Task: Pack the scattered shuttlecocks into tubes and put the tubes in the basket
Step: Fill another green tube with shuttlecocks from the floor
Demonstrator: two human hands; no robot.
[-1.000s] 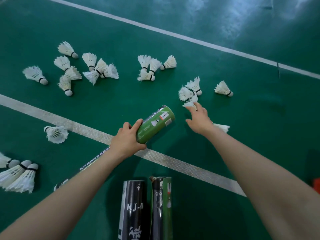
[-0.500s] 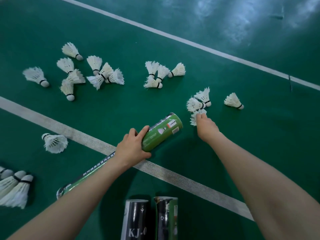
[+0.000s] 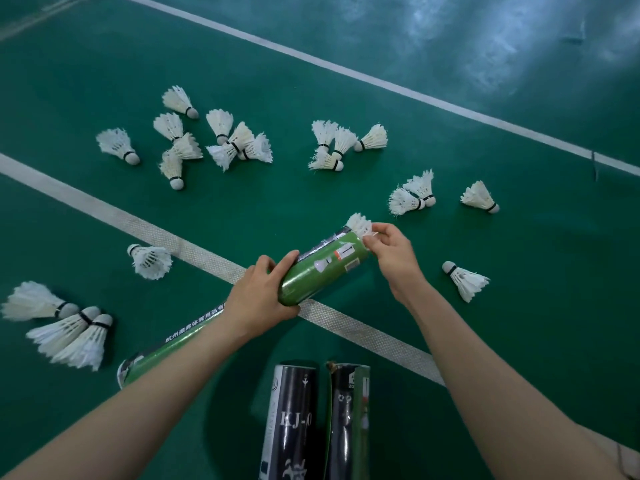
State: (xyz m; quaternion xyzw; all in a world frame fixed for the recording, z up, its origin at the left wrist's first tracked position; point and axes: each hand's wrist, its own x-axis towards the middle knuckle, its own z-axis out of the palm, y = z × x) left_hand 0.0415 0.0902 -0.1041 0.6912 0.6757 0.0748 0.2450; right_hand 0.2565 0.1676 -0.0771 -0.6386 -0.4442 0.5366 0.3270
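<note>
My left hand (image 3: 260,296) grips the near end of a green tube (image 3: 323,268) held tilted above the court floor. At the tube's far mouth, my right hand (image 3: 393,255) pinches a white shuttlecock (image 3: 359,224) whose feathers stick out of the opening. Several white shuttlecocks lie scattered on the green floor: a cluster at far left (image 3: 183,147), a small group in the middle (image 3: 334,143), a pair (image 3: 412,197) just beyond the tube, single ones at right (image 3: 479,198) and near right (image 3: 465,280). No basket is in view.
A second green tube (image 3: 166,351) lies under my left forearm. Two dark tubes (image 3: 289,420) (image 3: 348,424) lie side by side at the bottom centre. More shuttlecocks lie at left (image 3: 150,260) and bottom left (image 3: 65,323). White court lines (image 3: 194,251) cross the floor.
My right hand picked a shuttlecock off the floor near the pair and brought it to the tube's mouth. My left hand raised and tilted the tube.
</note>
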